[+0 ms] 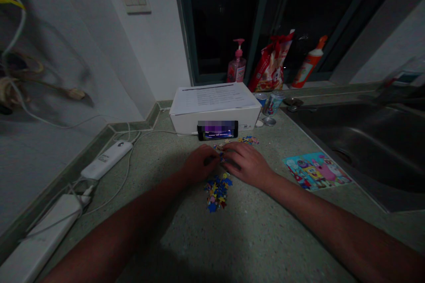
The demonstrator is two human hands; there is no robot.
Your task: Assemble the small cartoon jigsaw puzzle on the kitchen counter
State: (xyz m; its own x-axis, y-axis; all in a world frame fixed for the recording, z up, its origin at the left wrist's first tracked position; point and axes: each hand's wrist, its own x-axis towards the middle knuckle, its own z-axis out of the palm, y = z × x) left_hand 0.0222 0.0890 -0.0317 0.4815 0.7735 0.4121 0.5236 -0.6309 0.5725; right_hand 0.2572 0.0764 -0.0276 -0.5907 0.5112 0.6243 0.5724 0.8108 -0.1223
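Note:
Small colourful jigsaw pieces lie on the speckled green-grey countertop. My left hand point(201, 162) is closed in a pinch, its fingertips at a small blue jigsaw piece point(222, 157). From the other side my right hand point(249, 163) meets it with curled fingers, also at that piece; the exact grip is partly hidden. Just nearer to me is a loose heap of jigsaw pieces point(216, 192), mostly blue and yellow. Beyond my right hand lies a smaller cluster of pieces point(249, 140). A cartoon picture sheet point(317, 170) rests flat to the right.
Behind my hands a lit phone point(218, 131) leans on a white box point(212, 117) with papers on top. Cans point(274, 102) stand beside it. At right is a metal sink point(365, 141). A power bank point(106, 159), cables and a power strip point(46, 234) are left.

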